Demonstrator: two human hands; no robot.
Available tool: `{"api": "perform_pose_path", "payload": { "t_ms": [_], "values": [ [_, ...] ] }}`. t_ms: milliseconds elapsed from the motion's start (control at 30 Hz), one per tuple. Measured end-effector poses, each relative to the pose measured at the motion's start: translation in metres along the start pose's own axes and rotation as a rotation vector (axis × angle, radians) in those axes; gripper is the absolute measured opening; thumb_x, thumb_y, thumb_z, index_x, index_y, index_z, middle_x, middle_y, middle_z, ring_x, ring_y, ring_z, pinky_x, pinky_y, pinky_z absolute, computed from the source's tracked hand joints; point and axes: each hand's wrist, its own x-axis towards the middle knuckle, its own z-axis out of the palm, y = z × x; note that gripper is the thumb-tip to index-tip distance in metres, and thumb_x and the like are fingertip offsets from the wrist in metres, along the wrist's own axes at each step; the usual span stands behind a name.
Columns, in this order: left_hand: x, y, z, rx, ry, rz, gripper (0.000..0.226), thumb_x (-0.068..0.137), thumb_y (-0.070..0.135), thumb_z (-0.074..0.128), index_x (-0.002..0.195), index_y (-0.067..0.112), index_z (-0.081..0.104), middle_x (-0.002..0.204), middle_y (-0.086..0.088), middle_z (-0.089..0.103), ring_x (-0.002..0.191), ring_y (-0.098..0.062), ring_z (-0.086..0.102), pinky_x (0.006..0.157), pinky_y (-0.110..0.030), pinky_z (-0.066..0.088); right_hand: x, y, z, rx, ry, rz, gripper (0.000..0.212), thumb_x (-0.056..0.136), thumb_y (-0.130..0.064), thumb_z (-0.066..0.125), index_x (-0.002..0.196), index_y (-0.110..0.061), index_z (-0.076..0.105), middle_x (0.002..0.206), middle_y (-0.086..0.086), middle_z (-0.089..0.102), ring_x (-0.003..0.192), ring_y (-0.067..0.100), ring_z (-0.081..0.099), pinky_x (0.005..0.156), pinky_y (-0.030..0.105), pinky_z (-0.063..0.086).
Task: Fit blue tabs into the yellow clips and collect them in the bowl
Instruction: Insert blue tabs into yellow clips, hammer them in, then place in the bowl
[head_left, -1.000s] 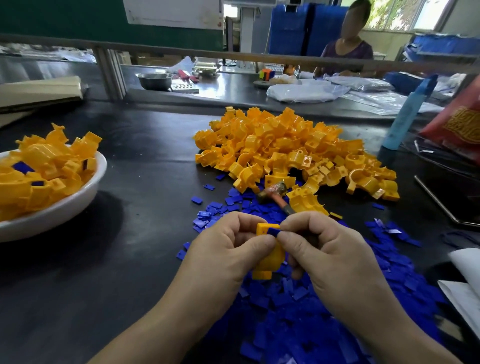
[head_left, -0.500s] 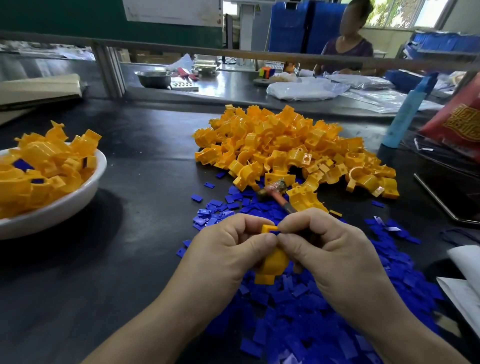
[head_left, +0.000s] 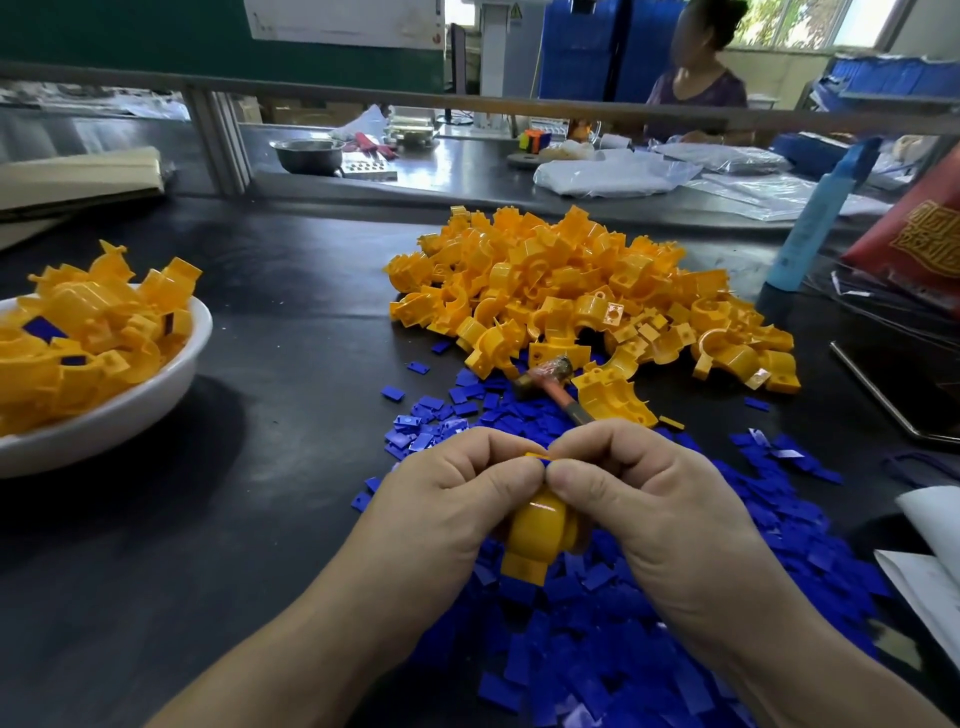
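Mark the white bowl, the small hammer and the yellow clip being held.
white bowl (head_left: 119, 415), head view, bare outer wall.
hammer (head_left: 551, 372), head view, its metal head.
held yellow clip (head_left: 539, 526), head view, rounded lower body.

Glossy yellow curved plastic clips (head_left: 571, 280) at twelve o'clock; matt flat blue plastic tabs (head_left: 649, 649) at five; smooth round white bowl (head_left: 156, 395) at nine.
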Motion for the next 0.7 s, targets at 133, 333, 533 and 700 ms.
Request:
{"api": "perform_pose_path", "payload": {
  "t_ms": [133, 333, 533, 700],
  "values": [
    [0.0, -0.001, 0.001, 0.006, 0.008, -0.009, 0.028, 0.077, 0.054, 0.063, 0.095, 0.035, 0.073, 0.096, -0.002, 0.076, 0.093, -0.023, 0.073, 0.086, -0.048, 0.058, 0.0, 0.001, -0.001, 0.018, 0.0, 0.007, 0.022, 0.069, -0.04, 0.066, 0.087, -0.027, 0.07, 0.079, 0.002, 0.07, 0.068, 0.013, 0.067, 0.059, 0.021, 0.053],
    [-0.001, 0.001, 0.003, 0.015, 0.021, 0.001, 0.026, 0.077, 0.047, 0.061, 0.096, 0.034, 0.074, 0.095, -0.002, 0.076, 0.092, -0.023, 0.072, 0.084, -0.045, 0.059, -0.001, 0.001, 0.001, 0.036, 0.017, -0.009, 0.017, 0.07, -0.036, 0.067, 0.083, -0.027, 0.071, 0.076, 0.002, 0.069, 0.066, 0.013, 0.066, 0.058, 0.022, 0.053],
    [-0.006, 0.012, 0.003, 0.076, 0.04, -0.008, 0.025, 0.075, 0.049, 0.061, 0.092, 0.035, 0.073, 0.09, 0.002, 0.076, 0.088, -0.017, 0.072, 0.079, -0.036, 0.06, -0.003, -0.003, 0.006, -0.046, 0.032, -0.071, 0.018, 0.071, -0.04, 0.063, 0.085, -0.03, 0.069, 0.078, -0.003, 0.069, 0.067, 0.011, 0.067, 0.056, 0.021, 0.053],
    [0.003, 0.017, -0.026, 0.412, 0.356, 0.03, 0.017, 0.097, 0.033, 0.055, 0.088, 0.039, 0.068, 0.079, 0.008, 0.07, 0.069, -0.01, 0.067, 0.054, -0.023, 0.057, 0.002, 0.005, -0.011, -0.907, 0.205, -0.211, 0.048, 0.079, -0.062, 0.044, 0.123, -0.044, 0.044, 0.106, -0.023, 0.05, 0.094, -0.001, 0.053, 0.069, 0.014, 0.049]
  ]
}}
